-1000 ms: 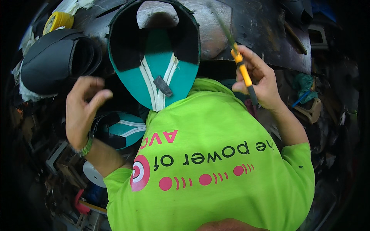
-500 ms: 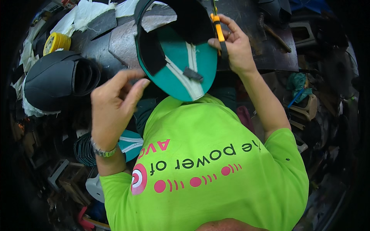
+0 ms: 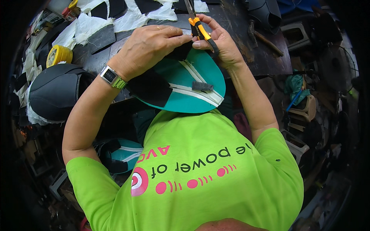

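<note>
Well to the left of the left grip [image 3: 154, 40], and a little nearer the body, a stack of curved black pieces [image 3: 54, 92] sits at the edge of the dark worktop [image 3: 271, 64]. Just beyond the stack, also left of that grip, stands a yellow tub [image 3: 59, 56]. White cloth scraps [image 3: 90, 25] spread beyond the left grip, with a grey flat piece [image 3: 102, 38] lying against them to its left. Below the left forearm, much nearer the body than the grip, shows a second teal-and-black piece [image 3: 125, 154] with white strips.

The left grip, a wristwatch [image 3: 110, 75] on its wrist, lies palm down over the far part of the main teal piece [image 3: 181, 77]; the thumb is hidden, so I cannot tell whether it pinches the edge. This piece extends between and below both grips, tilted, its white strips meeting in a V toward the body, a small grey scrap [image 3: 202, 86] across them. Just right of the left fingertips, orange-and-black scissors [image 3: 204, 32] point away from the body, their handles grasped by the right grip [image 3: 225, 48].

Right of the right grip, a hammer [image 3: 269, 43] lies on the worktop; farther right and nearer the body, a green plastic bag [image 3: 296, 90] hangs by a beige stool [image 3: 306, 111].
</note>
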Available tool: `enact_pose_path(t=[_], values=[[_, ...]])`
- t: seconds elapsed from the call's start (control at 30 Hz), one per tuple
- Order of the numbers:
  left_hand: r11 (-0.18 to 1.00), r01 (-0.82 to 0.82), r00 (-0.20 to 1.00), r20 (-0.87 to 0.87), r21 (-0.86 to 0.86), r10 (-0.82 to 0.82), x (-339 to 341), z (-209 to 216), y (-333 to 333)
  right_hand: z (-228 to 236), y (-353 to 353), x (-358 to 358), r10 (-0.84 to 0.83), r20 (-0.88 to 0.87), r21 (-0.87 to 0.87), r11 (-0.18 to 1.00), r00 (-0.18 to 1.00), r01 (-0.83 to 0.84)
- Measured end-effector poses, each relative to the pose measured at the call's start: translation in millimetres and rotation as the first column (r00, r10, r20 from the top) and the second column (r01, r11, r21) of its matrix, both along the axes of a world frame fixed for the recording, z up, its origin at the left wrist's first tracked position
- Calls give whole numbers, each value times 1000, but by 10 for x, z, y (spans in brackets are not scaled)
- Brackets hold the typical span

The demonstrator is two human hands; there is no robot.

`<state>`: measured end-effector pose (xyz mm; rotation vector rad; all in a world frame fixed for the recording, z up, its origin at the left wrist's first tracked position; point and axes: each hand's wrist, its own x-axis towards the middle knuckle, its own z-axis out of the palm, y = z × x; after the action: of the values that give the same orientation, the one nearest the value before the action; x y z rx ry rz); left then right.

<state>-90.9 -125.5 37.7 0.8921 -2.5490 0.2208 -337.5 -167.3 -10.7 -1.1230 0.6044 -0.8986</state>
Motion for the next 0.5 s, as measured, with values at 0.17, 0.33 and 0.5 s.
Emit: enact_pose_path(t=[0.17, 0.33, 0.5], values=[[997, 47, 998, -41, -63, -50, 51, 7, -15, 13, 7, 17, -25, 53, 88, 996, 998, 20], [991, 86, 992, -84, -98, -94, 95, -19, 1, 98, 7, 6, 4, 16, 99, 995, 1000, -5], [997, 75, 993, -85, -26, -77, 74, -26, -11, 106, 117, -45, -57, -79, -45, 998, 995, 53]])
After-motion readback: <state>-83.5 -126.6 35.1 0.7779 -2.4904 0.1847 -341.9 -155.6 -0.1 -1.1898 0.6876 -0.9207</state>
